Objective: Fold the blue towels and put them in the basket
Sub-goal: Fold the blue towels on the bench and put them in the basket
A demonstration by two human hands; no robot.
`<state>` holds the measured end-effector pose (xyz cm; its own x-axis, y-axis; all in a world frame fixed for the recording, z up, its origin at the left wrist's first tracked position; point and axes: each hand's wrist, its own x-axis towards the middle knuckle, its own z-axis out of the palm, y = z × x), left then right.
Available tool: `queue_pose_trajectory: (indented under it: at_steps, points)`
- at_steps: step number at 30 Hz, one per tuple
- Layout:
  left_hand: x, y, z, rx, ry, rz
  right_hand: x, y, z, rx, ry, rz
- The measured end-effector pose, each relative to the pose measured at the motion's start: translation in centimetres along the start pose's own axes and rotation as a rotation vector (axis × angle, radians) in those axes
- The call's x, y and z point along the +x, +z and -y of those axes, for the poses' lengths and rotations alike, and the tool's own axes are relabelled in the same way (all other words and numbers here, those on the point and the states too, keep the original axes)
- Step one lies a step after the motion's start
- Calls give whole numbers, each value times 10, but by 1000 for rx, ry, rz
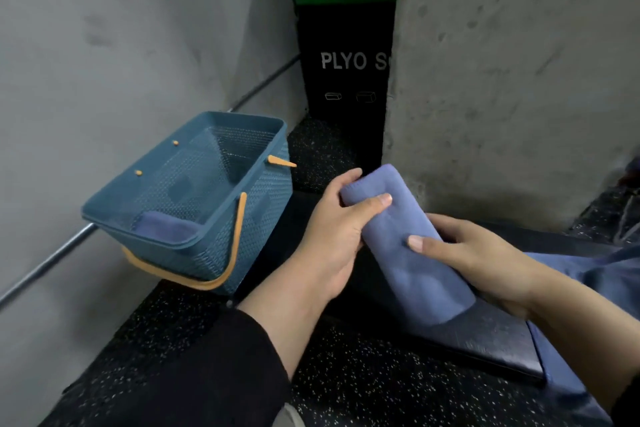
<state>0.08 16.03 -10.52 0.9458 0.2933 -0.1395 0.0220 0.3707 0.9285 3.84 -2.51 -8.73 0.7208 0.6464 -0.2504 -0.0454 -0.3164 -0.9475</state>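
Folded towel pinched at both ends, left hand and right hand, keeping folds together for carrying to basket, one towel inside.

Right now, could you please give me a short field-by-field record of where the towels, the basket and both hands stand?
held towel: folded blue towel, gripped by both hands
left hand: left hand grips the towel's far end
right hand: right hand holds its near side, thumb on top
basket: blue basket with orange handle, left of the hands, by the wall
in basket: one folded towel in the basket
other cloth: loose blue fabric at right, unfolded
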Motion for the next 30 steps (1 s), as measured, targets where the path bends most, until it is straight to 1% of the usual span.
queue_pose_trajectory:
  at_steps: [3,8,10,12,14,15,18,20,22,24,27,30]
  points:
    - [-13,-9,-23,110,112,-47,-4,15,25,32,31,28]
    - [-26,-49,-71,292,319,-181,14,39,76,-57,19,72]
    - [-29,-72,-92,321,427,-285,26,50,102,-125,-15,67]
    - [-32,-99,-109,335,565,-427,42,61,131,-208,-70,47]
    - [-36,-129,-123,404,671,-566,65,71,157,-292,-124,41]
    - [-36,-145,-127,460,695,-638,80,77,169,-344,-147,51]
    - [-32,-199,-130,663,704,-830,129,95,197,-415,-171,115]
    - [-31,-227,-129,779,682,-920,161,113,211,-444,-165,149]
    - [-32,-246,-127,848,633,-984,189,137,219,-459,-117,230]
    - [-33,-257,-123,873,575,-981,210,162,220,-501,-59,328]
    - [-29,-268,-115,894,474,-930,230,196,208,-635,16,392]
    - [-25,-274,-109,870,352,-823,239,220,184,-637,63,447]
